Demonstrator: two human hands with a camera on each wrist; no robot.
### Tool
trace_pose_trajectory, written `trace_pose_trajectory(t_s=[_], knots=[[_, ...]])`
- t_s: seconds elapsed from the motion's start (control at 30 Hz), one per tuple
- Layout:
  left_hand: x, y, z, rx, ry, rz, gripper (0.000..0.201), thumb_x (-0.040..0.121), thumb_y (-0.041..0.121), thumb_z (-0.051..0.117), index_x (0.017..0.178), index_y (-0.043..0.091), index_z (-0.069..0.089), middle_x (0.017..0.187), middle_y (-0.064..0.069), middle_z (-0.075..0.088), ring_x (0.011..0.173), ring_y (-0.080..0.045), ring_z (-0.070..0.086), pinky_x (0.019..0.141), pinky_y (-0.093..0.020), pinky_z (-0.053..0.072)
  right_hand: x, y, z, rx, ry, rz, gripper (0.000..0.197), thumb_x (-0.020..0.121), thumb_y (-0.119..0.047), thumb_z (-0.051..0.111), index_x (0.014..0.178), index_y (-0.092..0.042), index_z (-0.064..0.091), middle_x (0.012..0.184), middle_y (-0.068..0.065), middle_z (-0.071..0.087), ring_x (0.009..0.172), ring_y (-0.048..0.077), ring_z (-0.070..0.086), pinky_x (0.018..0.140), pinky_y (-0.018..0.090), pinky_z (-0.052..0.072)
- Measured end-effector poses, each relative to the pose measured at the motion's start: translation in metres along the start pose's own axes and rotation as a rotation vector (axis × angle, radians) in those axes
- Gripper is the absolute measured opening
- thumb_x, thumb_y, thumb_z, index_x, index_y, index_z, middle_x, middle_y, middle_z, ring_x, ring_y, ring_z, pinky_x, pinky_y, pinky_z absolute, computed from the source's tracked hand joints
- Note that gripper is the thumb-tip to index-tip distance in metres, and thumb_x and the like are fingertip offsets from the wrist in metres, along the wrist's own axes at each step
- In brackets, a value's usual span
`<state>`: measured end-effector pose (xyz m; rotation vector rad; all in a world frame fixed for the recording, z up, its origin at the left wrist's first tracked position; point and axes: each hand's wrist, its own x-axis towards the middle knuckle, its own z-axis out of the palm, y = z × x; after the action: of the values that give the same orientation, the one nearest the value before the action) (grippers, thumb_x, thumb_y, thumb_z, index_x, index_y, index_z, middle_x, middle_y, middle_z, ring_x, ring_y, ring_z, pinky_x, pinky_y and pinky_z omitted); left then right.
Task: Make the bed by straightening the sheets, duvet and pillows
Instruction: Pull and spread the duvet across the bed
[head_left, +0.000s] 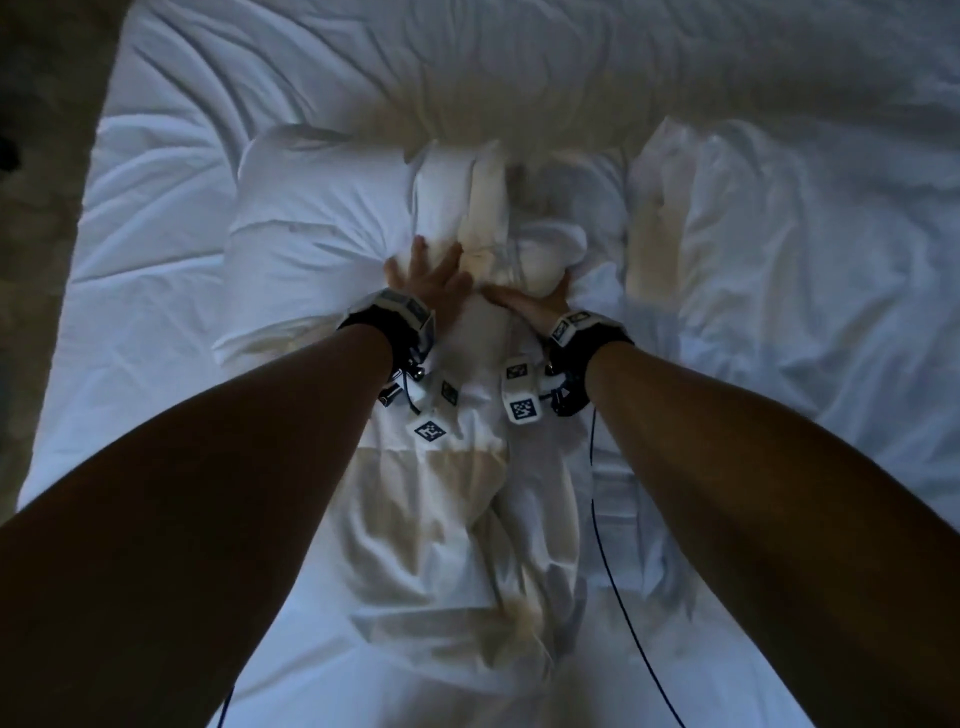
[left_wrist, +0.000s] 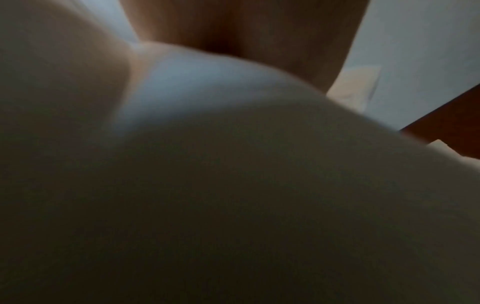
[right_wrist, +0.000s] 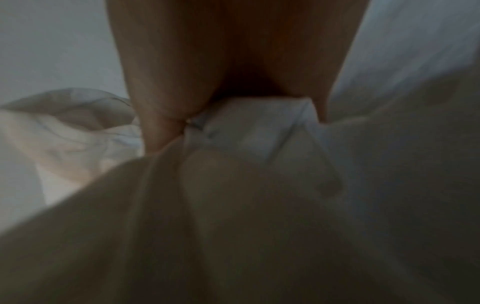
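Dim room, cool bluish light with warm yellowish patches on the cloth. A bed (head_left: 156, 291) filling nearly the whole head view, covered by a white, heavily creased sheet (head_left: 810, 322). At far left, a strip of dark brownish floor (head_left: 41, 171) along the bed's edge.

Mid-bed, a bunched white duvet (head_left: 467, 519) running as a long rumpled ridge from the near edge up to the hands. Left of its far end, a white pillow (head_left: 317, 208), dented and creased, lying flat on the sheet. Beyond it, more crumpled white bedding across the top.

Left hand (head_left: 426, 275) laid on the cloth where pillow and duvet meet, fingers (head_left: 418, 249) straight and spread, pressing down, gripping nothing. Right hand (head_left: 535, 304) just beside it, clamped on a rounded wad of duvet, thumb on the near side and fingers wrapped round the far side. In the right wrist view, the right hand (right_wrist: 233, 61) closing over a folded white edge of duvet (right_wrist: 257, 127). Left wrist view mostly blurred: pale cloth up close, with the left hand (left_wrist: 246, 30) above it.

Black bands with white tagged blocks on both wrists; a thin dark cable (head_left: 608, 561) trailing from the right wrist over the sheet.
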<state>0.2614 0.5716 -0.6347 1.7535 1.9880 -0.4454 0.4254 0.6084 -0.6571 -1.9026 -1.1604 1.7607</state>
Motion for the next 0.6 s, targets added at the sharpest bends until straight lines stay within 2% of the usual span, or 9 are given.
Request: trace_pose_trajectory(t_s=[0.07,0.1,0.17,0.23,0.33,0.4,0.5,0.57,0.6], knots=[[0.0,-0.002,0.005,-0.136,0.054,-0.061,0.051,0.103,0.043,0.022,0.152,0.029,0.019,0.162,-0.005,-0.001,0.147,-0.036,-0.007,0.117,-0.056,-0.003,0.012,0.004,0.007,0.028,0.011,0.0,0.132,0.036,-0.048,0.092,0.147,-0.017,0.026,0.14,0.008,0.049,0.123,0.026,0.052,0.101,0.044,0.047],[0.0,-0.001,0.001,-0.2,0.065,-0.088,0.052,0.103,0.043,0.022,0.152,0.027,0.018,0.162,-0.006,0.001,0.148,-0.034,-0.005,0.118,-0.054,-0.004,0.015,0.003,0.007,0.011,0.014,-0.018,0.119,0.041,-0.041,0.093,0.142,-0.014,0.036,0.133,0.008,0.055,0.119,0.025,0.056,0.099,0.041,0.049],[0.005,0.01,-0.013,-0.182,0.031,-0.05,0.051,0.103,0.041,0.024,0.151,0.029,0.021,0.162,-0.003,0.002,0.147,-0.035,-0.006,0.117,-0.057,-0.003,0.006,-0.018,-0.005,-0.068,0.037,-0.077,0.087,0.06,-0.026,0.089,0.134,-0.008,0.048,0.127,0.008,0.06,0.117,0.025,0.058,0.095,0.029,0.047],[0.014,0.023,-0.03,-0.147,0.011,0.005,0.049,0.101,0.044,0.024,0.149,0.033,0.024,0.162,0.002,-0.003,0.146,-0.036,-0.011,0.114,-0.063,-0.001,0.001,-0.047,-0.028,-0.109,0.081,-0.13,0.069,0.073,-0.016,0.082,0.134,-0.006,0.049,0.126,0.006,0.058,0.114,0.022,0.056,0.089,0.022,0.043],[0.019,0.05,-0.067,-0.302,0.055,0.012,0.051,0.1,0.046,0.023,0.15,0.037,0.018,0.162,0.0,-0.006,0.148,-0.029,-0.012,0.117,-0.058,-0.003,0.0,-0.088,-0.068,0.002,0.17,-0.184,0.075,0.076,-0.007,0.078,0.142,-0.009,0.042,0.135,0.007,0.054,0.121,0.022,0.052,0.092,0.022,0.043],[0.017,0.065,-0.082,-0.333,0.076,0.057,0.051,0.102,0.04,0.029,0.151,0.034,0.019,0.162,0.0,-0.002,0.148,-0.032,-0.007,0.118,-0.054,0.001,-0.003,-0.101,-0.087,0.02,0.218,-0.225,0.078,0.077,-0.006,0.077,0.145,-0.009,0.039,0.14,0.009,0.051,0.126,0.025,0.05,0.096,0.022,0.041],[0.011,0.068,-0.078,-0.398,0.03,0.063,0.06,0.098,0.047,0.039,0.151,0.037,0.013,0.162,-0.005,-0.002,0.148,-0.034,0.0,0.119,-0.049,0.008,-0.013,-0.095,-0.097,-0.073,0.207,-0.211,0.081,0.082,-0.008,0.071,0.15,-0.016,0.029,0.148,0.005,0.042,0.132,0.022,0.044,0.098,0.017,0.035],[-0.001,0.061,-0.068,-0.354,-0.059,0.011,0.063,0.096,0.053,0.038,0.151,0.042,0.01,0.162,-0.002,-0.008,0.147,-0.035,-0.003,0.119,-0.048,0.007,-0.018,-0.084,-0.087,-0.168,0.18,-0.211,0.089,0.078,-0.021,0.074,0.151,-0.023,0.024,0.15,0.006,0.037,0.135,0.027,0.04,0.114,0.036,0.03],[-0.006,0.057,-0.06,-0.35,-0.074,-0.016,0.062,0.096,0.054,0.038,0.15,0.043,0.01,0.161,-0.001,-0.008,0.147,-0.035,-0.004,0.119,-0.048,0.007,-0.018,-0.075,-0.081,-0.288,0.182,-0.197,0.095,0.075,-0.033,0.073,0.152,-0.027,0.018,0.154,0.008,0.03,0.138,0.031,0.035,0.115,0.045,0.027]])
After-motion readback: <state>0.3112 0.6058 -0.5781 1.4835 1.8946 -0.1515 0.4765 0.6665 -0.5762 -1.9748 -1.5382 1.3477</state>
